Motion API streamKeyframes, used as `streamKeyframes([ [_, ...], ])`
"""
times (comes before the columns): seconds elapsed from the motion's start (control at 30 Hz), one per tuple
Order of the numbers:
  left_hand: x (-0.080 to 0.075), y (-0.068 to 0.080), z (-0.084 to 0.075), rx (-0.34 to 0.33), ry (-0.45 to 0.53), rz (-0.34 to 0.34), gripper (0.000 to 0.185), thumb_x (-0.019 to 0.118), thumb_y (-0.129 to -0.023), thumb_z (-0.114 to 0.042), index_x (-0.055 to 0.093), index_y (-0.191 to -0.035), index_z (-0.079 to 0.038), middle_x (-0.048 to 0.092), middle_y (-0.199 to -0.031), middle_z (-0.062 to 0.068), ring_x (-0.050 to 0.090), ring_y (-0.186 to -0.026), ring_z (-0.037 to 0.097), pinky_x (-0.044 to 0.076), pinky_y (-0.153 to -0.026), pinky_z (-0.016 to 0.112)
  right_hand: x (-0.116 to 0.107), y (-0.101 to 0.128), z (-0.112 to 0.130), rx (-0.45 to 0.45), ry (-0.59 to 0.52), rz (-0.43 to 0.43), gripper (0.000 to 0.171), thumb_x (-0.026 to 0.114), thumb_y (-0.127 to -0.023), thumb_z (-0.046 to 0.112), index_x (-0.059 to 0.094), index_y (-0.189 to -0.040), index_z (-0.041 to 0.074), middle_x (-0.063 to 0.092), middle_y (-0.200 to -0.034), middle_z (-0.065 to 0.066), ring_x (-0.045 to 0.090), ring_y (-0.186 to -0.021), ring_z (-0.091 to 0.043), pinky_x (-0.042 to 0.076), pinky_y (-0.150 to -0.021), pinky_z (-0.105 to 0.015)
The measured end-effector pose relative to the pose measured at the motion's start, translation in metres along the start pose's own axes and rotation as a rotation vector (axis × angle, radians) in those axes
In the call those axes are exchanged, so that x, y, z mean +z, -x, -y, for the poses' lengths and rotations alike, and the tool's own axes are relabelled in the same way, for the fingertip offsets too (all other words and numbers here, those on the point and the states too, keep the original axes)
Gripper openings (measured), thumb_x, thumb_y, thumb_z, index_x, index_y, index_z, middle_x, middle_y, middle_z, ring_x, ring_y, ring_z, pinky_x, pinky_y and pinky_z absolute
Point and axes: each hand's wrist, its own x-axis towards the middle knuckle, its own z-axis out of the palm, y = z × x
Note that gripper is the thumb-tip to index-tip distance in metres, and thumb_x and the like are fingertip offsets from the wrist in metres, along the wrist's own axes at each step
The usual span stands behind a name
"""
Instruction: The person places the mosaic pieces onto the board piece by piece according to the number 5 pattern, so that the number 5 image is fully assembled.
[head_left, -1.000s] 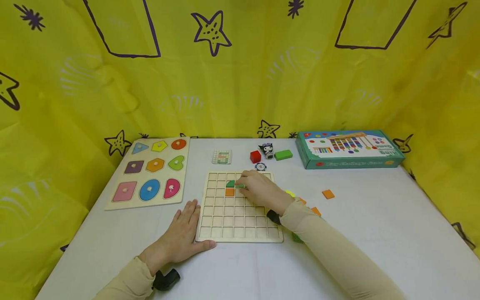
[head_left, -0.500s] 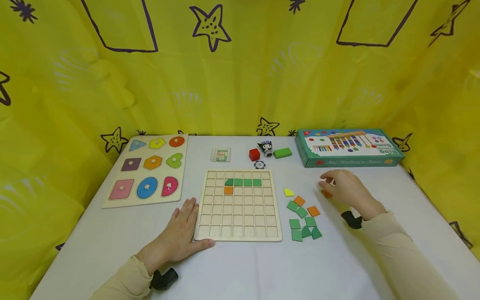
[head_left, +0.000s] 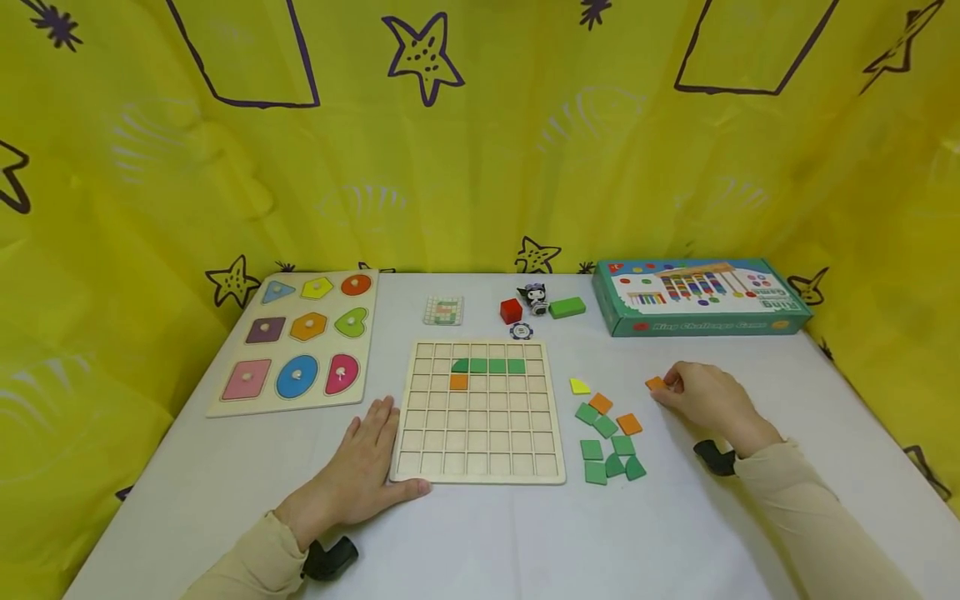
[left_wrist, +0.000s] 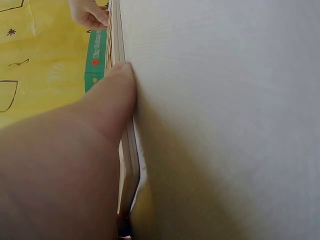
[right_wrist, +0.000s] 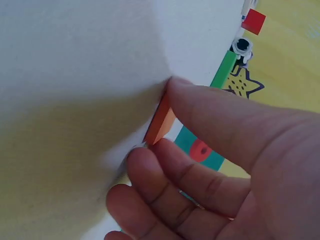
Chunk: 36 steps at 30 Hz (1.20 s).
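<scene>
Two fingertips of the right hand (head_left: pixel 705 398) pinch an orange tile (head_left: pixel 656 383) near the table's right edge; the left hand (head_left: pixel 365 467) lies flat, fingers together, against the grid board (head_left: pixel 480 475).

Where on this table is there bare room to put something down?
The near edge of the table, between the two sleeves, is bare; so is the strip between the grid board and the green box. It is crowded by the loose tiles and near the red cube.
</scene>
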Motion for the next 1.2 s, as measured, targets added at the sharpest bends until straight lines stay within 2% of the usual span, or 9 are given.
streamKeyframes([
  [0.23, 0.001, -0.001, 0.0, -0.005, -0.001, 0.006, 0.114, 0.047, -0.083, -0.077, 0.023, -0.148, 0.012, 0.016, -0.156, 0.028, 0.01, -0.144, 0.042, 0.014, -0.111, 0.061, 0.002, -0.002, 0.005, 0.005, -0.009, 0.006, 0.033, 0.07, -0.09, 0.021, 0.061, -0.095, -0.01, 0.059, -0.078, -0.011, 0.054, -0.071, -0.028, 0.047, -0.066, -0.046],
  [0.37, 0.001, -0.001, 0.0, -0.005, 0.004, 0.006, 0.114, 0.047, -0.083, -0.078, 0.023, -0.148, 0.012, 0.016, -0.156, 0.028, 0.011, -0.144, 0.042, 0.014, -0.111, 0.062, 0.005, -0.003, 0.01, -0.025, -0.006, -0.029, 0.026, 0.069, -0.09, 0.014, 0.061, -0.093, -0.011, 0.057, -0.077, -0.012, 0.052, -0.07, -0.029, 0.046, -0.067, -0.047],
  [0.47, 0.001, -0.001, 0.0, -0.007, 0.007, 0.008, 0.114, 0.047, -0.083, -0.078, 0.023, -0.148, 0.012, 0.016, -0.157, 0.027, 0.01, -0.144, 0.042, 0.013, -0.111, 0.062, 0.005, -0.005, 0.018, -0.039, -0.044, -0.058, 0.027, 0.067, -0.092, 0.014, 0.061, -0.097, -0.011, 0.058, -0.081, -0.013, 0.053, -0.074, -0.029, 0.047, -0.069, -0.047],
  [0.63, 0.002, -0.001, 0.0, -0.013, 0.016, 0.007, 0.115, 0.048, -0.083, -0.078, 0.022, -0.148, 0.013, 0.015, -0.157, 0.027, 0.01, -0.144, 0.042, 0.013, -0.111, 0.062, 0.006, -0.012, 0.038, -0.091, -0.154, -0.09, 0.028, 0.065, -0.094, 0.015, 0.061, -0.108, -0.01, 0.062, -0.095, -0.016, 0.056, -0.085, -0.03, 0.049, -0.076, -0.047],
  [0.77, 0.002, -0.001, 0.001, -0.015, 0.017, 0.0, 0.115, 0.049, -0.082, -0.078, 0.023, -0.148, 0.013, 0.016, -0.156, 0.027, 0.01, -0.144, 0.042, 0.014, -0.111, 0.062, 0.01, -0.016, 0.059, -0.15, -0.193, -0.1, 0.03, 0.065, -0.094, 0.014, 0.063, -0.113, -0.009, 0.063, -0.099, -0.015, 0.057, -0.088, -0.029, 0.049, -0.079, -0.046],
  [1.07, 0.002, -0.001, 0.001, -0.01, 0.001, -0.002, 0.114, 0.049, -0.082, -0.077, 0.023, -0.148, 0.012, 0.016, -0.156, 0.027, 0.01, -0.144, 0.042, 0.013, -0.111, 0.062, 0.026, -0.027, 0.101, -0.269, -0.165, -0.063, 0.025, 0.067, -0.094, 0.014, 0.064, -0.11, -0.005, 0.061, -0.104, -0.014, 0.058, -0.096, -0.028, 0.049, -0.085, -0.045],
  [1.2, 0.002, -0.001, 0.002, -0.006, 0.004, -0.005, 0.114, 0.049, -0.082, -0.077, 0.023, -0.148, 0.013, 0.016, -0.156, 0.027, 0.011, -0.144, 0.042, 0.014, -0.11, 0.062, 0.031, -0.03, 0.115, -0.339, -0.175, -0.078, 0.022, 0.067, -0.094, 0.013, 0.064, -0.109, -0.003, 0.06, -0.104, -0.012, 0.058, -0.097, -0.027, 0.049, -0.085, -0.043],
])
